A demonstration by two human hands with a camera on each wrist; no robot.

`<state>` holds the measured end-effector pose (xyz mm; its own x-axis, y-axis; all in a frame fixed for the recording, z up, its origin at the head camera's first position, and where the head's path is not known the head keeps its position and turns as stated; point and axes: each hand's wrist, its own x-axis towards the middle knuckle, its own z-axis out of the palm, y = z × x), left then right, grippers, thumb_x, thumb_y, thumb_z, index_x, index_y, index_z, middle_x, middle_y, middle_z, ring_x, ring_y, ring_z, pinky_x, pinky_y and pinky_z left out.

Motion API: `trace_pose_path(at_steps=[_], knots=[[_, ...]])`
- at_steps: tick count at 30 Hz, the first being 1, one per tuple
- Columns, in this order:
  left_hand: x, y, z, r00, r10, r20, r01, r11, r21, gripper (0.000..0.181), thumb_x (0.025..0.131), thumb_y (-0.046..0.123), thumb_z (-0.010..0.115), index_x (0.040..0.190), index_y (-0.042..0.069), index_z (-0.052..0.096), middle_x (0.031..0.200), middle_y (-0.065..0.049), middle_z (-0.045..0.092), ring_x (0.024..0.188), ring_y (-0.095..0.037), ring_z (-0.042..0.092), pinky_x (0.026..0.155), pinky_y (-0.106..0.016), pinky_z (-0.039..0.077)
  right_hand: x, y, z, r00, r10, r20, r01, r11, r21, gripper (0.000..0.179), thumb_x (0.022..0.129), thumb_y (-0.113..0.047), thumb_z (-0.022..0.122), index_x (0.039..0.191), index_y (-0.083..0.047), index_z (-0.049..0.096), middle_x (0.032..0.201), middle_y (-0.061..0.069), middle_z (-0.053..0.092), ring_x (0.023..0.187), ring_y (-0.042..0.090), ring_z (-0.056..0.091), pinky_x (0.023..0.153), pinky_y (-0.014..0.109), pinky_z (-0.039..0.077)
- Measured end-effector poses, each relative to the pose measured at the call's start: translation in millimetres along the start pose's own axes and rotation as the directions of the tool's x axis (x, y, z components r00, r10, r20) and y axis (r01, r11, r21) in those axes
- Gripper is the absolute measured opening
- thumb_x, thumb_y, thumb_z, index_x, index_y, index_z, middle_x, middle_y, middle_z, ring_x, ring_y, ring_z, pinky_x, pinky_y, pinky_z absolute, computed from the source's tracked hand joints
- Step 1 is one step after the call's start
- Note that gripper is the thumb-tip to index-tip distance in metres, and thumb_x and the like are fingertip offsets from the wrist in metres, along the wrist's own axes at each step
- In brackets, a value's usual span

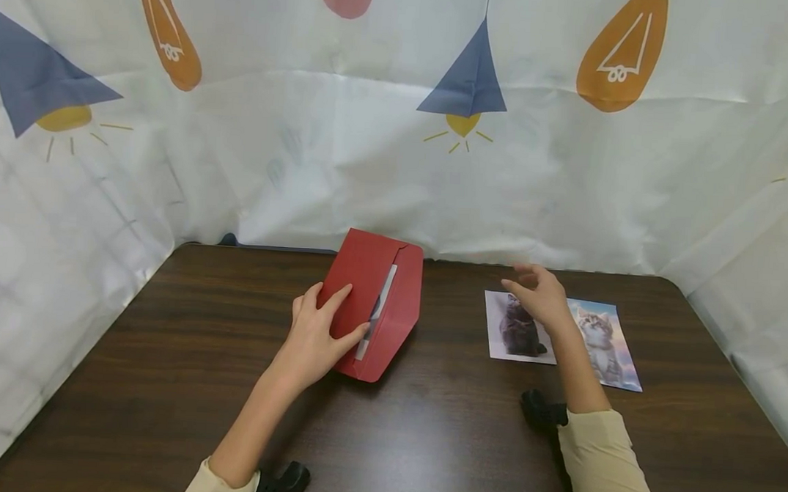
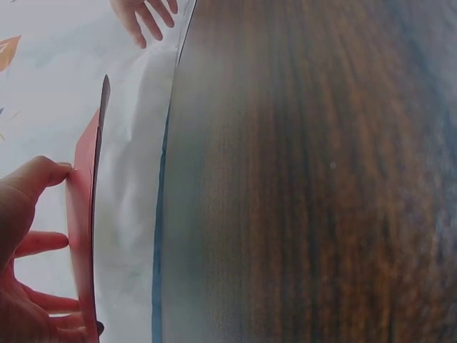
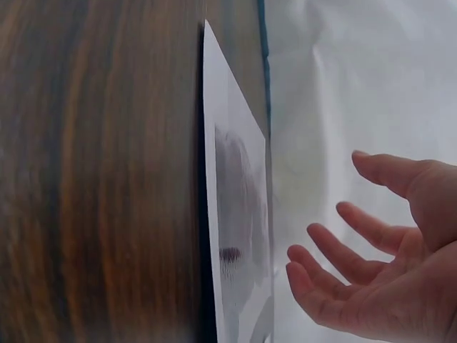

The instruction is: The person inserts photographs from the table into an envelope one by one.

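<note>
My left hand [image 1: 313,341] holds a red envelope [image 1: 363,274] at its left side, the thumb and a finger spread over its front. The envelope tilts above the table, its far corner overlapping the curtain. Its pointed flap stands open to the right, and a white-edged picture [image 1: 378,311] shows inside the opening. In the left wrist view the envelope [image 2: 84,214] appears nearly edge-on, with fingertips against its face. My right hand [image 1: 540,296] hovers with loosely bent fingers over a photo of a dark kitten [image 1: 522,332], partly covering it. Nothing is between those fingers [image 3: 325,250].
A second photo, of a light striped kitten [image 1: 601,343], lies beside the first, partly behind the right forearm. A dark wood-grain table [image 1: 452,425] spreads beneath. White curtain [image 1: 372,150] with lamp prints closes off the back and sides. Black wrist straps [image 1: 545,410] sit at both cuffs.
</note>
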<state>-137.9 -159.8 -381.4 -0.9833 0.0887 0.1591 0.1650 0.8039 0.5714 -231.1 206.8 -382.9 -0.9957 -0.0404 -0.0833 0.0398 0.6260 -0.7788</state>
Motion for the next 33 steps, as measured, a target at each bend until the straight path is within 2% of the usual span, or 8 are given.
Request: trace_pose_path(at_steps=[6,15,21,28,33], knots=[[0.2,0.0,-0.1,1.000,-0.008,0.012,0.008,1.000,-0.005,0.074,0.093,0.028,0.079,0.156,0.004,0.048,0.159,-0.031,0.030,0.141,-0.048,0.030,0.093,-0.059,0.059,-0.5,4,-4,1.000,0.008,0.013,-0.007,1.000,-0.014,0.065,0.107,-0.033,0.061,0.156,0.004,0.041,0.152,0.037,0.045,0.140,0.056,0.042,0.110,0.068,0.042],[-1.8,1.4,-1.2,1.000,0.009,-0.013,-0.009,1.000,-0.002,0.073,0.092,0.027,0.080,0.154,0.003,0.051,0.157,-0.032,0.033,0.139,-0.049,0.032,0.092,-0.059,0.060,-1.9,13,-9,1.000,0.009,0.019,-0.009,1.000,0.005,0.064,0.107,-0.032,0.061,0.155,0.006,0.042,0.150,0.039,0.044,0.136,0.057,0.046,0.106,0.067,0.045],[-2.3,1.7,-2.5,1.000,0.010,-0.016,-0.010,1.000,-0.004,0.073,0.092,0.026,0.080,0.154,0.003,0.050,0.157,-0.031,0.033,0.139,-0.049,0.032,0.092,-0.059,0.060,-2.4,18,-13,0.999,0.041,-0.005,-0.041,0.999,0.029,0.062,0.108,-0.028,0.060,0.155,0.008,0.041,0.151,0.040,0.042,0.137,0.057,0.044,0.109,0.068,0.043],[-3.2,1.8,-3.1,0.999,0.021,-0.035,-0.021,1.000,-0.004,0.071,0.092,0.026,0.080,0.153,0.004,0.053,0.156,-0.031,0.034,0.138,-0.049,0.034,0.091,-0.058,0.060,-3.0,22,-17,0.995,0.098,0.003,-0.098,0.994,0.047,0.062,0.109,-0.027,0.058,0.156,0.009,0.039,0.154,0.040,0.038,0.141,0.058,0.039,0.114,0.069,0.037],[-2.9,2.1,-3.2,0.999,0.021,-0.039,-0.022,1.000,-0.005,0.072,0.091,0.026,0.081,0.153,0.003,0.052,0.156,-0.031,0.034,0.138,-0.049,0.034,0.090,-0.058,0.060,-3.3,27,-19,0.993,0.118,-0.002,-0.117,0.992,0.055,0.060,0.108,-0.023,0.057,0.154,0.012,0.039,0.151,0.041,0.040,0.135,0.058,0.045,0.113,0.068,0.040]])
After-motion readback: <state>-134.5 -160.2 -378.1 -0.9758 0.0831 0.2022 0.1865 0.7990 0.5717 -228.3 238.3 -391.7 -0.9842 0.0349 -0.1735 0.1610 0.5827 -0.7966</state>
